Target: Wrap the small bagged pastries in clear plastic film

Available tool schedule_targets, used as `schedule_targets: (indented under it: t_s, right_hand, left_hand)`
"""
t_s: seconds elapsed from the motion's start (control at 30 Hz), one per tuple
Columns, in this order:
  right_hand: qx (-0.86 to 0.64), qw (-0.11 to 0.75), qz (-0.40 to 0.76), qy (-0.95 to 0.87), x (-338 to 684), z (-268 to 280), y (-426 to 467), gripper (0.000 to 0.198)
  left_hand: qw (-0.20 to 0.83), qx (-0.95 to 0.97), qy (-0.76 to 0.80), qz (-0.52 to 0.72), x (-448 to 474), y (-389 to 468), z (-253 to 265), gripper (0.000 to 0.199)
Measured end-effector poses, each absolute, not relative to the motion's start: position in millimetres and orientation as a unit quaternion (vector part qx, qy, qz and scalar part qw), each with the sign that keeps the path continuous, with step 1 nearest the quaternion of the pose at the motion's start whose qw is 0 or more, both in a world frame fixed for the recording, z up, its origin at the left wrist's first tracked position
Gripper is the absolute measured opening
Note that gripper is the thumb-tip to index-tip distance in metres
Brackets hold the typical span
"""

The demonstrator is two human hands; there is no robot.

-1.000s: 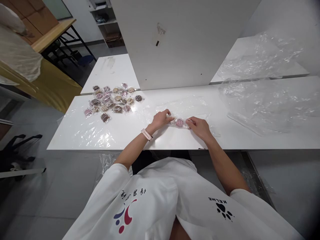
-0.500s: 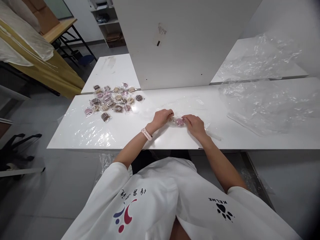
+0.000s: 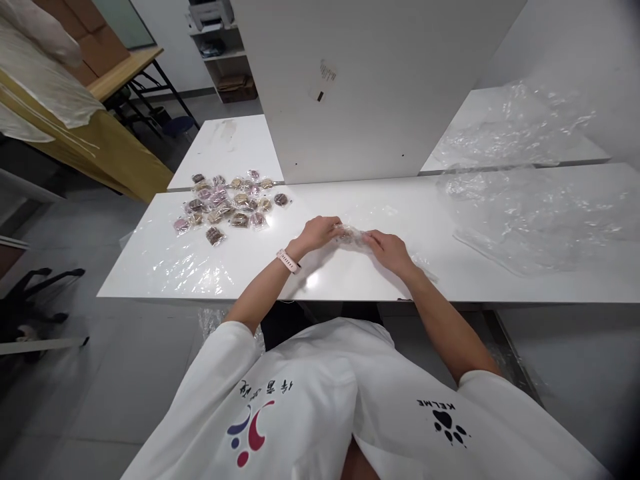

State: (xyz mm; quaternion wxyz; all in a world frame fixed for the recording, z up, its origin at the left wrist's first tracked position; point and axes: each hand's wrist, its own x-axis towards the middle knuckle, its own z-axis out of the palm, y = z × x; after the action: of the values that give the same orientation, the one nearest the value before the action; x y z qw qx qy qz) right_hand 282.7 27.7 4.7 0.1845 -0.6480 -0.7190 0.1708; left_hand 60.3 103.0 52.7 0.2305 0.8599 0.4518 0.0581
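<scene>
Between my hands, just above or on the white table, is a clear plastic bag [image 3: 351, 237] bunched around small wrapped pieces whose colours are blurred by the crinkled film. My left hand [image 3: 321, 232], with a pale pink watch on its wrist, pinches the bag's left end. At the right end, the bent fingers of my right hand [image 3: 387, 249] grip the plastic. Loose film trails out from under my right forearm. To the left lies a spread of individually wrapped snacks [image 3: 241, 219] in brown, pink and tan, each in its own clear packet.
A large heap of crumpled clear plastic [image 3: 520, 213] covers the table's right part. A tall white panel [image 3: 380, 87] rises behind my hands. Thin clear film [image 3: 190, 267] lies at the table's front left. A person's sleeve and yellow-brown clothing [image 3: 115, 147] show at far left.
The pink piece seen between my hands is now covered by bunched plastic. My hands still grip the bag's two ends. The view has tilted slightly upward.
</scene>
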Motion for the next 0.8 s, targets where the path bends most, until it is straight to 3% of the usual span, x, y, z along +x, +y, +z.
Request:
schedule_targets:
  t_s: [0.07,0.13,0.2,0.27,0.37,0.47,0.57,0.63,0.7,0.8]
  right_hand:
    - [-0.686,0.171,0.190,-0.681,281,11,33,0.042]
    - [-0.708,0.169,0.125,-0.675,277,15,33,0.042]
    - [-0.678,0.189,0.043,-0.709,272,13,27,0.041]
    - [-0.614,0.209,0.019,-0.761,266,6,20,0.041]
    - [-0.564,0.215,0.055,-0.796,260,-9,11,0.042]
    - [-0.572,0.225,0.072,-0.786,258,-19,8,0.043]
    - [-0.575,0.229,0.077,-0.782,259,-21,9,0.043]
    - [-0.573,0.231,0.077,-0.783,259,-20,11,0.043]
    - [-0.576,0.223,0.078,-0.783,259,-18,14,0.040]
    - [-0.586,0.181,0.084,-0.785,257,-16,11,0.034]
  left_hand:
    - [0.163,0.854,0.489,0.066,68,107,58,0.017]
    - [0.088,0.841,0.516,0.133,72,93,60,0.017]
    - [0.111,0.805,0.530,0.241,70,63,58,0.018]
    - [0.294,0.726,0.532,0.321,63,25,52,0.014]
    - [0.665,0.450,0.486,0.344,47,-14,41,0.020]
    - [0.782,0.196,0.438,0.398,37,-4,33,0.014]
    - [0.742,0.178,0.441,0.472,46,33,27,0.008]
    - [0.682,0.283,0.463,0.490,63,52,22,0.018]
    - [0.596,0.463,0.473,0.455,83,57,15,0.034]
    - [0.401,0.735,0.447,0.315,102,49,4,0.043]
